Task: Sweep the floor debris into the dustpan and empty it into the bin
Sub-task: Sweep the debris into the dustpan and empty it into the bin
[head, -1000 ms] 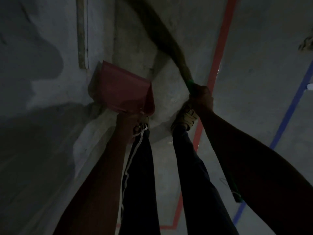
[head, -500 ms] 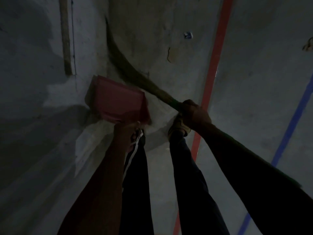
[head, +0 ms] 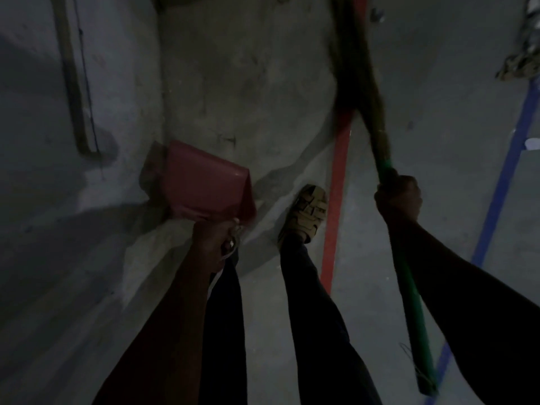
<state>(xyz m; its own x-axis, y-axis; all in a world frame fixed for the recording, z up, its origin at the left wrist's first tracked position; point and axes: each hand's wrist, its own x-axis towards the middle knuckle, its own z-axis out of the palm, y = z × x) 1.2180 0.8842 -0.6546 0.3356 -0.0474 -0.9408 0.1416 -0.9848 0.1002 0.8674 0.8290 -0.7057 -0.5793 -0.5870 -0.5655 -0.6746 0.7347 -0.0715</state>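
A red dustpan lies low over the grey concrete floor at left centre, its mouth pointing up-left. My left hand grips its handle from below. My right hand grips the green handle of a broom, whose brown bristles reach up and away over the red floor line to the top of the view. The broom's green handle end runs down past my right forearm. No debris shows plainly in the dim light. The bin is out of view.
My right foot in a tan sandal stands beside a red floor line. A blue line runs at the right. A wall with a vertical strip stands on the left. A dark heap lies at the far right.
The broom has swung from lying across the floor just above the dustpan to the right, now pointing up over the red line. My right hand moved right. The dustpan stayed about where it was.
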